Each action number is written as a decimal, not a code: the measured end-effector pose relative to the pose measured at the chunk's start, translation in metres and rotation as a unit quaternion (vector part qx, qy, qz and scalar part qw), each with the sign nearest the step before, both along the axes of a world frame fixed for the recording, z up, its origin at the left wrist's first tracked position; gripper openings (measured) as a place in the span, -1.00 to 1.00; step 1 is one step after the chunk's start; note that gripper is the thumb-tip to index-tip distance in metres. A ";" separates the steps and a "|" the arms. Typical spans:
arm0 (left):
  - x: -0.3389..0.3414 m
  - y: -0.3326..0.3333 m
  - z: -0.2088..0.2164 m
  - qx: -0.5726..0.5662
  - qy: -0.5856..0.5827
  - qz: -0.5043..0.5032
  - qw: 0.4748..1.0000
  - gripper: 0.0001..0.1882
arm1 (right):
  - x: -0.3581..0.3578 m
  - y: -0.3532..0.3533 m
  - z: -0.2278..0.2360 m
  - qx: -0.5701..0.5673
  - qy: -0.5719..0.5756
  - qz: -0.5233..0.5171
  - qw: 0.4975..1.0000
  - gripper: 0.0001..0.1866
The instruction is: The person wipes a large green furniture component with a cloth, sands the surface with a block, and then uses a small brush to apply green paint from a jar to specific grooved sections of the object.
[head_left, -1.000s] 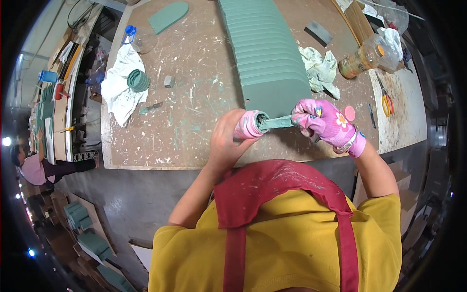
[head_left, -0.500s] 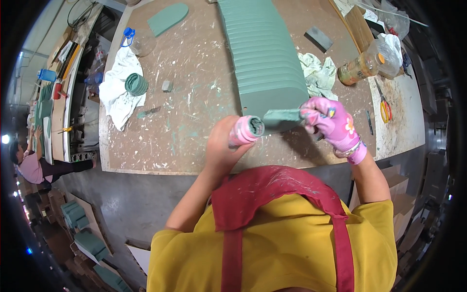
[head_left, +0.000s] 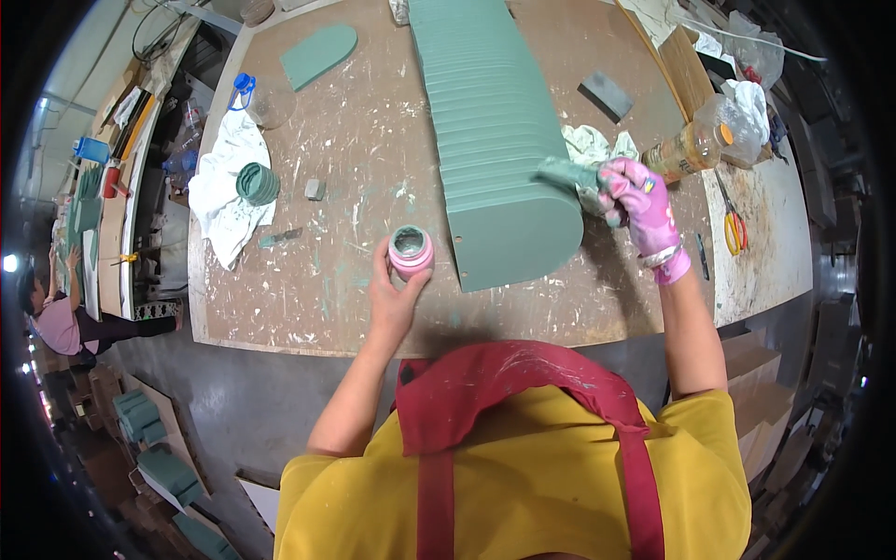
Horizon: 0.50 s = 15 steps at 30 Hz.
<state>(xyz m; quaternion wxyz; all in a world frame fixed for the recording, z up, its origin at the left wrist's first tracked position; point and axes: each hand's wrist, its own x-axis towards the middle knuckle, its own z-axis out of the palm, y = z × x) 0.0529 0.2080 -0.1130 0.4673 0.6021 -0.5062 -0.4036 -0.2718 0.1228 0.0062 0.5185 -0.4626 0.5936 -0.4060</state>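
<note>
My bare left hand (head_left: 396,299) is wrapped round a small pink jar (head_left: 412,254), held upright near the table's front edge; green residue shows inside its open mouth. In a pink flowered glove, my right hand (head_left: 639,201) grips a flat green-coated tool (head_left: 571,173), blurred, and I cannot tell whether it is a brush or a scraper. The tool's end is over the right edge of a long overlapping row of green round-ended panels (head_left: 513,233). The nearest panel lies almost wholly exposed, with small holes near its left edge.
At left lie a white cloth (head_left: 229,201), a green-smeared tub (head_left: 257,184), a small grey block (head_left: 315,190) and a loose green panel (head_left: 319,56). Right of the panels are a dark block (head_left: 605,97), a capped bottle (head_left: 686,152) and scissors (head_left: 735,229). Another person (head_left: 70,317) works at far left.
My left hand has moved left with the jar, away from the panels, and tilts it less. My right hand has shifted up and slightly right with the tool, uncovering the nearest panel.
</note>
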 end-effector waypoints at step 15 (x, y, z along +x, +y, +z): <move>0.018 -0.073 -0.012 -0.063 -0.077 0.008 0.995 -0.28 | 0.001 -0.079 -0.014 -0.060 0.066 0.096 0.991 -0.82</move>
